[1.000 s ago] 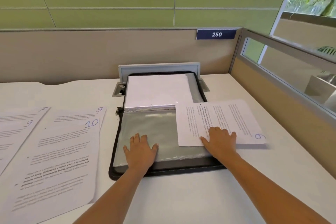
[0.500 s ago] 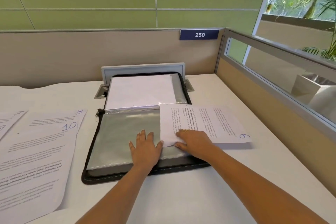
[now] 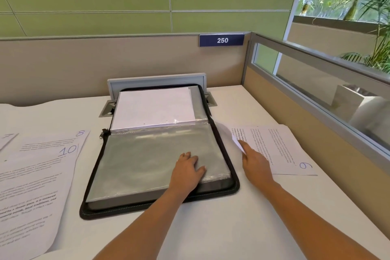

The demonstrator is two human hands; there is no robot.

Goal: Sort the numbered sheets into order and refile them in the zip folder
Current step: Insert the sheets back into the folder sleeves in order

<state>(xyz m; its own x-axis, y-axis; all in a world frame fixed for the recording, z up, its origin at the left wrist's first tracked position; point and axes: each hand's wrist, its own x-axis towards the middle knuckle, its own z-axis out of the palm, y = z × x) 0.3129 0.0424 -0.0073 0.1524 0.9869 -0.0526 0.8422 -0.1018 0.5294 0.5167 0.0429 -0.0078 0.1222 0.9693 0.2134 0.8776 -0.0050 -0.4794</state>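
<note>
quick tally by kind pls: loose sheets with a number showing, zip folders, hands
loose numbered sheets: 4 (sheet 6, sheet 7, sheet 8, sheet 10)
zip folder: 1
hands: 2 (left hand, right hand)
total: 7
</note>
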